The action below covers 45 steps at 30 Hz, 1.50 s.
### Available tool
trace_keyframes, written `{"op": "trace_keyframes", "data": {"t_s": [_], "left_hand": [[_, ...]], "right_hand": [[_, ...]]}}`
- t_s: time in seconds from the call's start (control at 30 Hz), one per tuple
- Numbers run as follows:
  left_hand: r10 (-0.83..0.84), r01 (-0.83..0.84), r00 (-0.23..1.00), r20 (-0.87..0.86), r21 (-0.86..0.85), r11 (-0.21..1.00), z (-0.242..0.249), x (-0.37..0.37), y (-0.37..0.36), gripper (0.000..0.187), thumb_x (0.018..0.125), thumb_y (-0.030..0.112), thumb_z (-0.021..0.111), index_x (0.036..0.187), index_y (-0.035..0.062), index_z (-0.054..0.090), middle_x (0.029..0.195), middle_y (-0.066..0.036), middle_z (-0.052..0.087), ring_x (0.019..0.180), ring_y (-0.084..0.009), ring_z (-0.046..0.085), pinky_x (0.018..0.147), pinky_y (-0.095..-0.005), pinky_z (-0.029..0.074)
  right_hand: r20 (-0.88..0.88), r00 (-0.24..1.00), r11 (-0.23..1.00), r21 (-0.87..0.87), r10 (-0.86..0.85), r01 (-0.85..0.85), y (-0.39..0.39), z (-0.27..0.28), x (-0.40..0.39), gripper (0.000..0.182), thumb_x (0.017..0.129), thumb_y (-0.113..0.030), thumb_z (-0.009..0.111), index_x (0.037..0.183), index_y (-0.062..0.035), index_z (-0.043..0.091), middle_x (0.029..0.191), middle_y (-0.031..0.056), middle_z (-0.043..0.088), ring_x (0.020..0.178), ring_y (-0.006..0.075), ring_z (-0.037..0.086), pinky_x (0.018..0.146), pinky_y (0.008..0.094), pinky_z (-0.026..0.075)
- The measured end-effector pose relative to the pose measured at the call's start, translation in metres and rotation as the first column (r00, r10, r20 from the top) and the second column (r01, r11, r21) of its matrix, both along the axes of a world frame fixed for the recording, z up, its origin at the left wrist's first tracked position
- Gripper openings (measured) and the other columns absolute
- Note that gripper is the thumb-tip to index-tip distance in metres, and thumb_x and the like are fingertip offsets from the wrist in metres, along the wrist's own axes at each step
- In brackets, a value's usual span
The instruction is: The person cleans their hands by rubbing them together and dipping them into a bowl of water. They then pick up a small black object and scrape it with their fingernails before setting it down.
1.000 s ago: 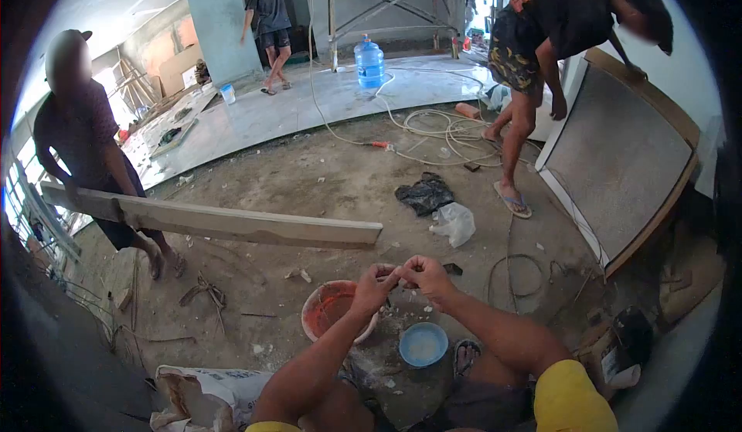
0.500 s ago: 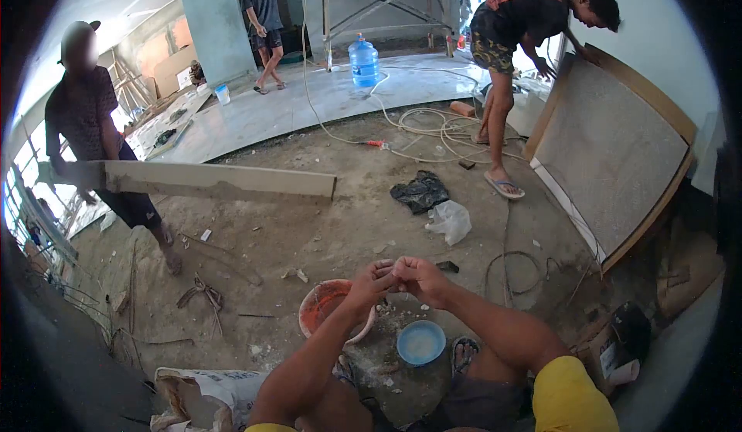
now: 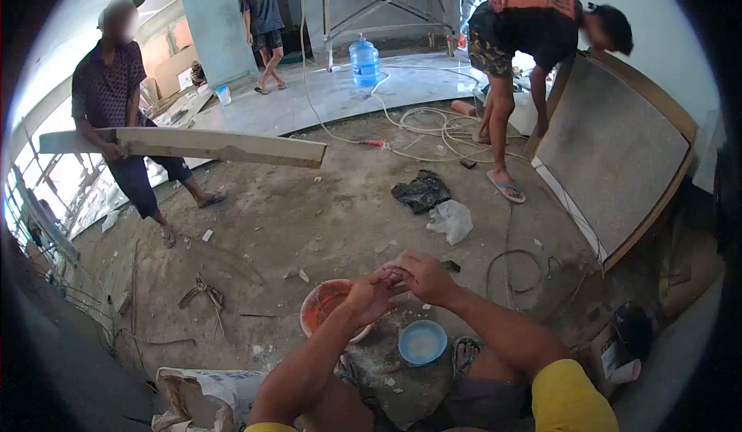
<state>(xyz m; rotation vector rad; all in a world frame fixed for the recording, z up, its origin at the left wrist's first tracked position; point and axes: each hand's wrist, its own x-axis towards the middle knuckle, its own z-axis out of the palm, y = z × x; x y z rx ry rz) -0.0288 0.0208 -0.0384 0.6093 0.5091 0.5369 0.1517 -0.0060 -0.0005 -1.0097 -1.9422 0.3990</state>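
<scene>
From the head cam I see my two hands meeting in front of me, above the ground. My left hand is curled, fingers pressed together, and it touches my right hand. The right fingers are bent and pinching a small dark piece betw. both hands; I cannot tell what the piece is, it is too small and partly covered. I also cannot tell if the left hand really grips it or only touches it.

Just under the left hand stands an orange bowl w/ reddish stuff inside, on the dirt floor. Near it, to the right, is a blue bowl w/ pale content, just beside my foot in a sandal. A paper sack lies at lower left.

Further away, a black bag and a clear plastic bag lie next to each other. On the left a person holds a long plank w/ both hands, approx. level. On the right another person bends over a big grey panel that leans tilted against the wall. At the back a third person stands on the tiled floor, and a blue water bottle stands upright near white hoses.
</scene>
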Motion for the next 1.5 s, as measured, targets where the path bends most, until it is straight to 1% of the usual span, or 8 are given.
{"op": "trace_keyframes", "data": {"t_s": [0.17,0.5,0.8,0.9,0.97,1.07,1.13,1.5], "left_hand": [[0.017,-0.016,1.000,0.012,-0.021,1.000,0.001,0.000,-0.002,0.033,0.094,0.025,0.042,0.122,0.0107,0.051,0.120,-0.009,0.055,0.112,-0.0271,0.051,0.099,-0.0488,0.038],[0.026,-0.023,0.997,0.073,-0.038,0.999,0.006,-0.002,-0.005,0.039,0.088,0.019,0.042,0.126,0.0086,0.046,0.123,-0.010,0.054,0.112,-0.0282,0.052,0.100,-0.0490,0.039],[0.029,-0.015,0.956,0.291,-0.050,0.999,0.018,0.003,-0.016,0.043,0.094,0.020,0.038,0.135,0.0080,0.037,0.132,-0.014,0.047,0.122,-0.0311,0.048,0.105,-0.0535,0.034],[0.058,-0.042,0.945,0.321,-0.056,0.998,0.020,0.006,-0.018,0.046,0.095,0.019,0.036,0.139,0.0081,0.033,0.135,-0.015,0.045,0.123,-0.0324,0.047,0.106,-0.0548,0.034],[0.071,-0.058,0.941,0.330,-0.047,0.997,0.020,0.008,-0.018,0.048,0.095,0.018,0.036,0.142,0.0084,0.031,0.136,-0.015,0.044,0.124,-0.0329,0.046,0.106,-0.0553,0.034],[0.082,-0.064,0.940,0.333,-0.064,0.996,0.023,0.008,-0.022,0.051,0.095,0.016,0.037,0.144,0.0092,0.028,0.137,-0.015,0.043,0.124,-0.0329,0.046,0.105,-0.0557,0.035],[0.095,-0.060,0.954,0.286,-0.130,0.990,0.026,0.008,-0.024,0.059,0.088,0.016,0.042,0.144,0.0212,0.027,0.146,-0.006,0.036,0.132,-0.0274,0.037,0.107,-0.0581,0.026],[0.090,-0.082,0.957,0.277,-0.038,0.996,0.026,0.014,-0.024,0.052,0.097,0.020,0.035,0.147,0.0125,0.025,0.140,-0.010,0.041,0.125,-0.0279,0.044,0.104,-0.0532,0.035]], "right_hand": [[0.263,0.964,0.977,0.192,0.036,-0.089,0.005,-0.009,0.001,0.020,0.085,-0.014,0.055,0.102,-0.0048,0.062,0.096,0.0115,0.063,0.086,0.0330,0.062,0.073,0.0433,0.049],[0.464,0.885,0.967,0.199,0.050,-0.159,0.002,-0.001,-0.001,0.021,0.085,-0.018,0.057,0.100,-0.0049,0.061,0.096,0.0108,0.063,0.087,0.0300,0.061,0.075,0.0407,0.048],[0.330,0.942,0.957,0.251,0.059,-0.148,0.002,0.006,-0.004,0.012,0.082,-0.009,0.061,0.093,-0.0049,0.059,0.092,0.0113,0.062,0.084,0.0299,0.061,0.075,0.0410,0.048],[0.109,0.986,0.988,0.077,0.125,-0.134,-0.004,0.012,-0.007,0.010,0.081,-0.006,0.060,0.091,-0.0041,0.060,0.092,0.0126,0.063,0.084,0.0296,0.062,0.074,0.0389,0.049],[-0.143,0.979,0.962,-0.214,0.142,-0.171,-0.011,0.018,-0.008,0.009,0.080,-0.004,0.058,0.088,-0.0021,0.060,0.094,0.0130,0.065,0.083,0.0259,0.064,0.073,0.0354,0.050],[-0.286,0.945,0.929,-0.281,0.159,-0.241,-0.008,0.009,-0.008,0.009,0.080,-0.005,0.057,0.086,0.0005,0.062,0.096,0.0126,0.065,0.082,0.0206,0.063,0.073,0.0323,0.050],[-0.307,0.941,0.924,-0.299,0.142,-0.237,-0.007,0.005,-0.008,0.010,0.079,-0.005,0.058,0.085,0.0010,0.063,0.096,0.0119,0.064,0.082,0.0188,0.062,0.072,0.0317,0.050],[-0.421,0.906,0.866,-0.437,0.041,-0.242,-0.010,0.010,-0.008,0.013,0.081,-0.006,0.058,0.087,0.0031,0.066,0.100,0.0105,0.063,0.083,0.0144,0.060,0.072,0.0297,0.050]]}}
